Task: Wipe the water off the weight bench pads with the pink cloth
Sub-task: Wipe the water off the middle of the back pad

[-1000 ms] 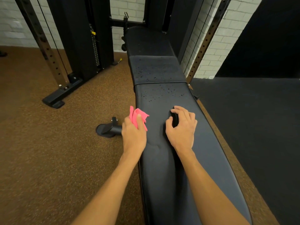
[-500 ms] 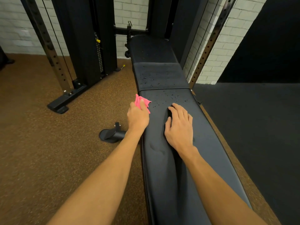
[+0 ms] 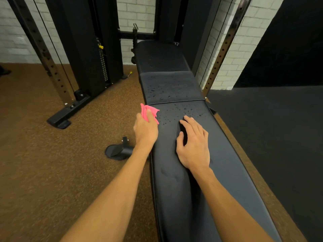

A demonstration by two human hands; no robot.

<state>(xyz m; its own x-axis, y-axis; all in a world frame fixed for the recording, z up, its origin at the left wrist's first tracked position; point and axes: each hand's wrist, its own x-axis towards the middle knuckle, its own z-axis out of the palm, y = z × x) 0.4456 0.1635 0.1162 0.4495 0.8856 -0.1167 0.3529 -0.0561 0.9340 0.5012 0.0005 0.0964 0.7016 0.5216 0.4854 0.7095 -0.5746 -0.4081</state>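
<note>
Protruding beyond left fingers (image 3: pixel 150 116), pink cloth (image 3: pixel 154 110)

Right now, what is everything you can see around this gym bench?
bench pads: three, black, in a row ahead
water droplets: many, clear, on the middle and near pads
pink cloth: one, pink, at the near pad's left edge
weight stack: one, dark, left of the bench
perforated uprights: two, metal, either side of the bench
bench foot: one, black, on the brown floor, left
dark flooring: one area, black, right
brick wall: one, white, behind
left hand: one, grips the pink cloth
right hand: one, rests flat on the near pad
</note>
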